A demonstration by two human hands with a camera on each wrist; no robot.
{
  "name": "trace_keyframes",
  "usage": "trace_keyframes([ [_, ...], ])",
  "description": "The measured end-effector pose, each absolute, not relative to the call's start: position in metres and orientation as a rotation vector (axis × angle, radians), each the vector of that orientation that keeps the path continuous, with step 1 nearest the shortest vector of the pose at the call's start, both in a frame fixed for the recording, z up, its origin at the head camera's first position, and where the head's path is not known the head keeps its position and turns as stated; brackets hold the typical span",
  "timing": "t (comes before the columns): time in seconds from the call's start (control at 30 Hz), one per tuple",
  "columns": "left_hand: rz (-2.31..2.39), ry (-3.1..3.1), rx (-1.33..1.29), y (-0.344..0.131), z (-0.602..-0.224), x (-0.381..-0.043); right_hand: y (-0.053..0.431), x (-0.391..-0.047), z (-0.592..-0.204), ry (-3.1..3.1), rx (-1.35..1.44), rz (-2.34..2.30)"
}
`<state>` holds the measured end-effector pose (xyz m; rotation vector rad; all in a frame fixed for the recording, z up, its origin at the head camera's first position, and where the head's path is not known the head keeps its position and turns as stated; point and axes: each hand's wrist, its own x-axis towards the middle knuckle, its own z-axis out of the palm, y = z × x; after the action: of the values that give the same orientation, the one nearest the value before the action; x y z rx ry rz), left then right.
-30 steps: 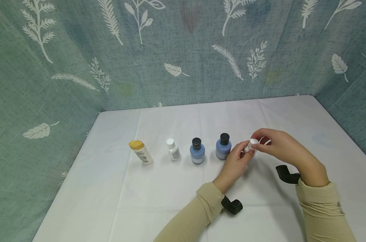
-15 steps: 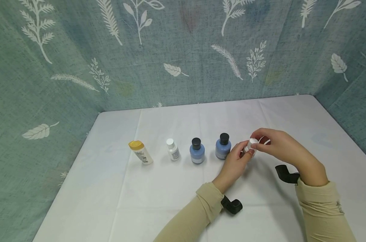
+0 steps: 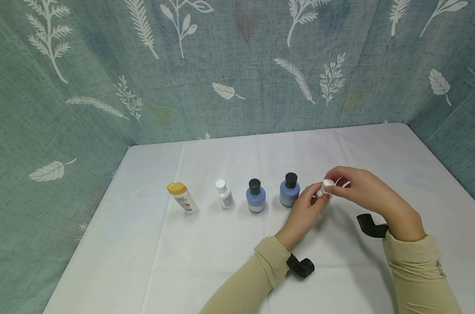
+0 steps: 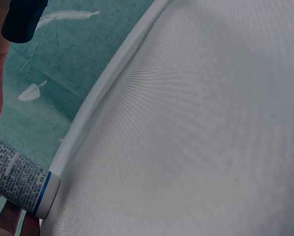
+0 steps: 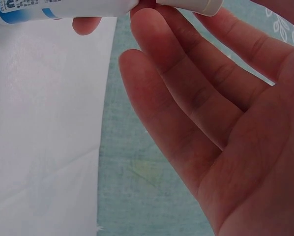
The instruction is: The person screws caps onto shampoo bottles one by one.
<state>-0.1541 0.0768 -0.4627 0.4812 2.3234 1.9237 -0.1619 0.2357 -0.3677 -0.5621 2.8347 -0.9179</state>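
My left hand (image 3: 303,212) grips the body of a small white bottle at the right end of a row of bottles. Its white cap (image 3: 329,183) is pinched between thumb and fingers of my right hand (image 3: 359,187). In the left wrist view the bottle (image 4: 20,173) shows dense small print and a blue line near its base, with the base close over the white cloth. Seen from the right wrist, the bottle (image 5: 73,9) lies across the top edge with a blue band, and the other right fingers (image 5: 152,98) extend below the cap.
Left of my hands stand two blue bottles with black caps (image 3: 289,190) (image 3: 256,196), a small white bottle (image 3: 225,194) and a cream bottle with a yellow cap (image 3: 183,198). A white cloth (image 3: 206,261) covers the table; a green leaf-patterned curtain (image 3: 237,65) hangs behind.
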Motion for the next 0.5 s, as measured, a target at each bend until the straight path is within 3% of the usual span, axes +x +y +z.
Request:
trace_keyframes([
  [0.5, 1.93, 2.316, 0.478, 0.0765, -0.4619, -0.1541, 0.2355, -0.1625, -0.369, 2.839, -0.558, -0.924],
])
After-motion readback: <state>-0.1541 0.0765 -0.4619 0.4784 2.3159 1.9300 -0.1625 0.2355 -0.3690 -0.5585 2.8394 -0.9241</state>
